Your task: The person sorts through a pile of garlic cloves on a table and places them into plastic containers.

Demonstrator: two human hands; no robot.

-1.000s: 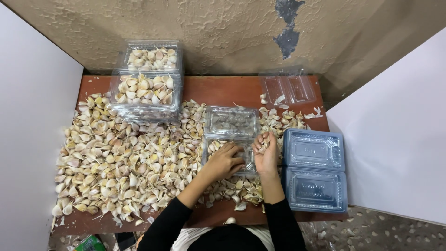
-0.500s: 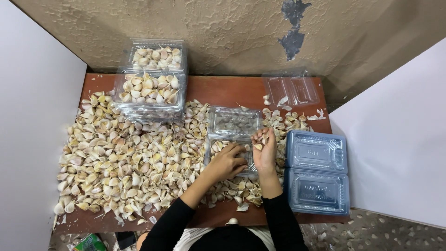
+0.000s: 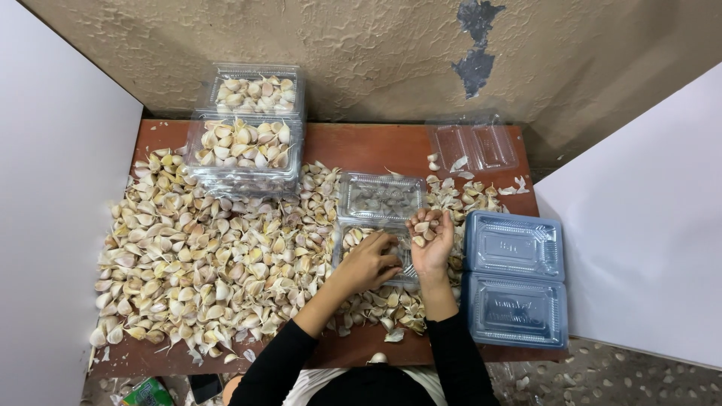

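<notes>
A large heap of garlic cloves (image 3: 203,263) covers the left and middle of a reddish-brown table (image 3: 376,146). An open clear plastic clamshell box (image 3: 380,199) lies in the middle, its near half partly filled with cloves. My left hand (image 3: 368,262) rests palm down on that near half, fingers curled over the cloves. My right hand (image 3: 430,239) is held palm up just to the right of it, cupping a few cloves.
Two filled clear boxes (image 3: 244,146) are stacked at the back left, with another (image 3: 256,90) behind. A stack of empty blue-tinted clamshells (image 3: 515,278) sits at the right. An empty clear box (image 3: 474,146) lies at the back right. White panels stand on both sides.
My right hand has turned slightly and opened more, showing the cloves in its palm. My left hand stays on the box.
</notes>
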